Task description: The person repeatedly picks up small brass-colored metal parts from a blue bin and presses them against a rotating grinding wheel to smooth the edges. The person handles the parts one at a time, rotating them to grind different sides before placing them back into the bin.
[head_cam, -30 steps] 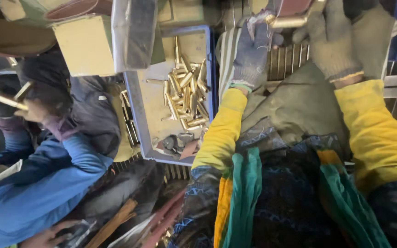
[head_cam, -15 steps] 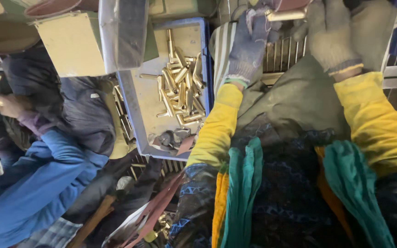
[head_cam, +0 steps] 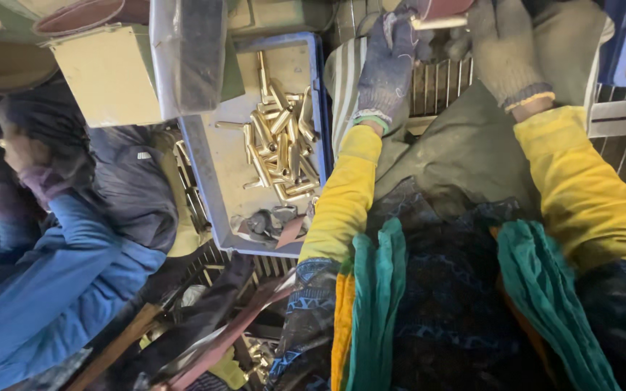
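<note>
left hand [head_cam: 389, 61] in blue-grey knit glove, fingers pinched on one end of a short brass-coloured metal rod [head_cam: 440, 22] | right hand [head_cam: 505, 51] in grey glove, curled at its other end | change – both hands have risen to 12 o'clock since a second ago | blue plastic tray of brass tubes [head_cam: 215, 166] at 9 o'clock – near.

Blue tray [head_cam: 215, 174]: holds loose brass tubes [head_cam: 278, 148]
Cream box [head_cam: 103, 72]: beside tray
Co-worker's blue sleeve [head_cam: 45, 289]: left

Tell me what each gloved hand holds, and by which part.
The left hand pinches one end of a small brass tube. The right hand is at its other end, but whether it grips the tube cannot be told.
</note>
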